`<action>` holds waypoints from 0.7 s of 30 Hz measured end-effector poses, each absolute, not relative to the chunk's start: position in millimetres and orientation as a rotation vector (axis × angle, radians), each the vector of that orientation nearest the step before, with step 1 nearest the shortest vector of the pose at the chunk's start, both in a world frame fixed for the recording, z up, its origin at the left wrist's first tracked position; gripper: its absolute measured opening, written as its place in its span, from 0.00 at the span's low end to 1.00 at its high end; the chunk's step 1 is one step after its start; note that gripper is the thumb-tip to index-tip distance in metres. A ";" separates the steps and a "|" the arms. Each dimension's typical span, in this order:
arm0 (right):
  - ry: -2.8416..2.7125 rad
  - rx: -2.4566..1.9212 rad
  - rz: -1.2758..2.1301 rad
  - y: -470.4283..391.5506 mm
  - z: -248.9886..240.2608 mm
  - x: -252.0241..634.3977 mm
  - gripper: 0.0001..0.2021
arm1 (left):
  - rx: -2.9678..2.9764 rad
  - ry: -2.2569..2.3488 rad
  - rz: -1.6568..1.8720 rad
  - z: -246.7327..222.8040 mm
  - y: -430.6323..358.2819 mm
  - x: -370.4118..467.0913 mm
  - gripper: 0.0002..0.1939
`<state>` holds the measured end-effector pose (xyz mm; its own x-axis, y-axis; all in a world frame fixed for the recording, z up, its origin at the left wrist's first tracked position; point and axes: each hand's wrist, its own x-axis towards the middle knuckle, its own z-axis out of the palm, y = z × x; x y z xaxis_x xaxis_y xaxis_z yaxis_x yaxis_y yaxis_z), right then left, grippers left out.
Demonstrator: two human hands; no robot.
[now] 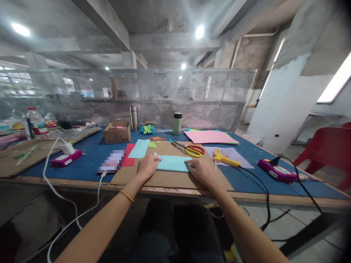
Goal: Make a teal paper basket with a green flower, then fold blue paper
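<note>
A light blue sheet [174,163] lies across brown cardboard [170,179] in front of me. My left hand [148,166] is closed at the sheet's left end, fingers on its edge. At the right end my right hand [202,171] is also closed, with fingertips pressing the sheet. Just beyond are scissors with yellow handles [193,151] and another pair with red handles [199,148]. Another light blue piece [139,148] and a red sheet [128,156] lie to the left. A yellow glue gun [226,159] rests on purple paper [245,160] to the right.
A cardboard box [117,133], a steel flask [134,118] and a green bottle [177,124] stand farther back. Pink paper [211,137] lies behind the glue gun. Purple power strips [276,171] sit at both sides, with cables hanging over the front edge. A phone [112,161] lies left.
</note>
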<state>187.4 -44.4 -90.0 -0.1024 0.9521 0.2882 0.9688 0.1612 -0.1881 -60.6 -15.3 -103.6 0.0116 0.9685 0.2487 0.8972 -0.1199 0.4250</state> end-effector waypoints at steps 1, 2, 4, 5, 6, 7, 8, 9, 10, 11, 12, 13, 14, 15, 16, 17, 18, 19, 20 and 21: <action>-2.105 -1.831 -0.052 -44.2 -90.0 187.7 0.23 | 2.116 1.975 0.739 -103.8 -15.0 -61.4 0.15; -2.104 -1.828 -0.036 -44.1 -89.8 187.9 0.23 | 2.108 1.968 0.744 -103.9 -14.8 -62.2 0.15; -2.103 -1.822 -0.021 -44.0 -89.5 188.3 0.22 | 2.095 1.945 0.750 -103.8 -14.7 -63.5 0.14; -2.098 -1.823 -0.023 -44.2 -89.3 188.4 0.22 | 2.090 1.931 0.752 -103.5 -15.0 -63.9 0.14; -2.090 -1.827 -0.030 -44.4 -89.3 188.5 0.21 | 2.085 1.919 0.754 -103.0 -15.6 -64.2 0.14; -2.081 -1.829 -0.038 -44.7 -89.3 188.5 0.21 | 2.080 1.907 0.755 -102.3 -16.4 -64.2 0.13; -2.075 -1.829 -0.044 -44.9 -89.4 188.4 0.21 | 2.076 1.896 0.757 -101.4 -17.5 -64.1 0.13; -2.071 -1.829 -0.047 -44.9 -89.7 188.4 0.21 | 2.074 1.886 0.761 -100.3 -18.7 -64.0 0.13; -2.069 -1.827 -0.049 -44.7 -90.0 188.3 0.20 | 2.071 1.877 0.767 -99.1 -20.0 -63.9 0.13; -2.074 -1.821 -0.050 -44.4 -90.3 188.3 0.20 | 2.067 1.869 0.776 -97.9 -21.2 -63.8 0.13; -2.082 -1.814 -0.049 -43.9 -90.7 188.4 0.20 | 2.061 1.862 0.788 -96.8 -22.3 -63.9 0.14; -2.089 -1.809 -0.048 -43.4 -91.0 188.5 0.20 | 2.054 1.856 0.801 -95.9 -23.1 -64.2 0.15; -2.096 -1.806 -0.048 -42.9 -91.3 188.6 0.20 | 2.044 1.853 0.813 -95.1 -23.5 -64.6 0.16; -2.101 -1.800 -0.050 -42.5 -91.4 188.8 0.20 | 2.034 1.850 0.822 -94.7 -23.7 -65.1 0.18; -2.106 -1.796 -0.051 -42.4 -91.5 189.0 0.19 | 2.024 1.849 0.829 -94.5 -23.6 -65.6 0.19; -2.109 -1.792 -0.054 -42.4 -91.4 189.1 0.19 | 2.015 1.850 0.831 -94.7 -23.1 -66.0 0.19; -2.110 -1.790 -0.056 -42.8 -91.2 189.2 0.19 | 2.008 1.853 0.832 -95.1 -22.5 -66.3 0.19; -2.109 -1.789 -0.060 -43.3 -90.9 189.2 0.19 | 2.001 1.857 0.829 -95.8 -21.7 -66.4 0.19; -2.105 -1.793 -0.064 -43.9 -90.5 189.2 0.19 | 1.997 1.863 0.824 -96.7 -20.8 -66.4 0.19; -2.098 -1.799 -0.068 -44.6 -90.0 189.0 0.19 | 1.995 1.868 0.816 -97.7 -19.8 -66.1 0.17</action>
<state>189.0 -44.6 -90.0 -0.1124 0.9439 0.3106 0.9621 0.1816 -0.2035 -66.1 -19.8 -97.7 -0.0005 0.9788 0.2050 0.8157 -0.1182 0.5663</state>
